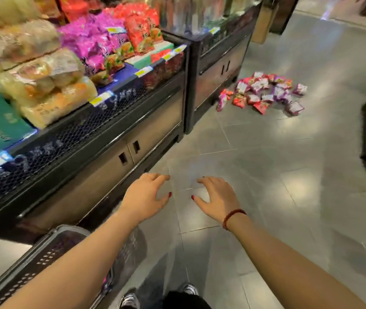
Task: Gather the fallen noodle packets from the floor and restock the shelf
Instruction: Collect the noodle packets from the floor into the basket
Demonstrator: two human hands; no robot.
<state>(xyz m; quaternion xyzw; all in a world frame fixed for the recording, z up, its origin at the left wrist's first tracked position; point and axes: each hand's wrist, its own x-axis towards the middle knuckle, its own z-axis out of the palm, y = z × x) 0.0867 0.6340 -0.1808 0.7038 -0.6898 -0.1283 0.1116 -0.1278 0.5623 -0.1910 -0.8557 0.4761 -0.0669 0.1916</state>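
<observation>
Noodle packets (264,92) are all in a messy heap on the floor (266,175), right at the foot of the far shelf (213,72), well apart from both hands. Left hand (145,195) and right hand (216,197) reach out front, fingers spread, grip released, holding nothing. Basket (43,259) sits bottom left.

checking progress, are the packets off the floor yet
Not yet: the packets lie in a heap on the floor by the shelf.

Packet pile (264,92) — lettering too small, blurry
</observation>
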